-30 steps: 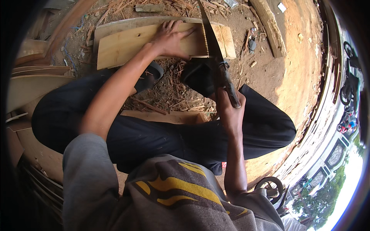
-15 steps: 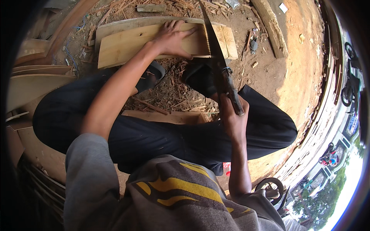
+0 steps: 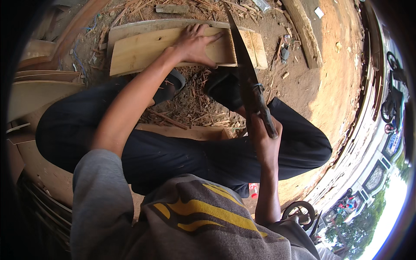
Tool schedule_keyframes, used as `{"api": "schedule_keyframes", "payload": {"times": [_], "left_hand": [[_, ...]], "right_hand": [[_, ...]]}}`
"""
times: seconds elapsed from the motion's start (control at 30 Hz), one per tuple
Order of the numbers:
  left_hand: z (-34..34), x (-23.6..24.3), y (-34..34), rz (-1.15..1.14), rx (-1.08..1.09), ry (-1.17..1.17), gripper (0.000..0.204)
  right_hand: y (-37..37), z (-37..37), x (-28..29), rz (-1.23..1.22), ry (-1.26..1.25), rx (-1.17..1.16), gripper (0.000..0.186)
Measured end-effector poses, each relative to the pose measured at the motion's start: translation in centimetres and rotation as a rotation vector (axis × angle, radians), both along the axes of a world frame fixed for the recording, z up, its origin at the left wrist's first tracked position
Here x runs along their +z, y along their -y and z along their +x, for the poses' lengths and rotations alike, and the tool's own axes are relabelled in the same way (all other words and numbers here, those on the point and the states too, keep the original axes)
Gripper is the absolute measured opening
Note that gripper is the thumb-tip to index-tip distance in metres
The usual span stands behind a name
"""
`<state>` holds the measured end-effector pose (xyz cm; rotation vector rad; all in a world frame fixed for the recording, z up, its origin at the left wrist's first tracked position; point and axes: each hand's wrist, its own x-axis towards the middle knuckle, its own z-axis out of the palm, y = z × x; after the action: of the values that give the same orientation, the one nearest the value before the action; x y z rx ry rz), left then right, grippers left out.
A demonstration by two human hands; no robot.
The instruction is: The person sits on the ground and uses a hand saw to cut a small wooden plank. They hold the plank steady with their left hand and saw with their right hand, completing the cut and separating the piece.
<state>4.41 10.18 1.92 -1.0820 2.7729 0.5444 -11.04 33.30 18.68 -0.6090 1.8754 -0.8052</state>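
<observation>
My left hand (image 3: 196, 43) lies flat, fingers spread, on a pale wooden plank (image 3: 143, 51) that rests on a second board (image 3: 130, 29) on the ground. My right hand (image 3: 264, 143) grips the dark handle of a handsaw (image 3: 245, 73). Its long blade runs up across the plank's right part, just right of my left fingers. My legs in dark trousers are folded below the plank, with feet in dark sandals (image 3: 171, 84) against its near edge.
Sawdust and wood chips (image 3: 195, 104) cover the earth between my feet. A wooden block (image 3: 190, 132) sits under my legs. Curved boards (image 3: 34, 93) are stacked at left. A timber beam (image 3: 303, 30) lies at upper right on bare dirt.
The saw and my right hand have pulled back toward me, down and to the right. My left hand has stayed on the plank.
</observation>
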Motion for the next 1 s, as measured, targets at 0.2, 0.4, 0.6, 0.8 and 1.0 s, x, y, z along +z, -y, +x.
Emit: {"api": "schedule_keyframes", "payload": {"times": [0.2, 0.4, 0.6, 0.8, 1.0], "left_hand": [[0.0, -0.2, 0.2, -0.003, 0.017, -0.008, 0.104], [0.1, 0.1, -0.1, -0.021, 0.002, -0.032, 0.105], [0.2, -0.9, -0.1, -0.035, 0.006, -0.027, 0.105], [0.0, 0.2, 0.1, -0.025, -0.013, -0.026, 0.105], [0.2, -0.8, -0.3, -0.042, 0.005, -0.043, 0.105]], "right_hand": [[-3.7, 0.5, 1.3, -0.015, -0.018, -0.014, 0.019], [0.7, 0.7, -0.9, -0.039, -0.012, -0.012, 0.02], [-4.0, 0.6, 1.8, 0.011, 0.019, -0.038, 0.019], [1.7, 0.0, -1.9, -0.019, 0.004, -0.021, 0.02], [-3.8, 0.2, 0.8, 0.0, -0.027, -0.007, 0.018]]}}
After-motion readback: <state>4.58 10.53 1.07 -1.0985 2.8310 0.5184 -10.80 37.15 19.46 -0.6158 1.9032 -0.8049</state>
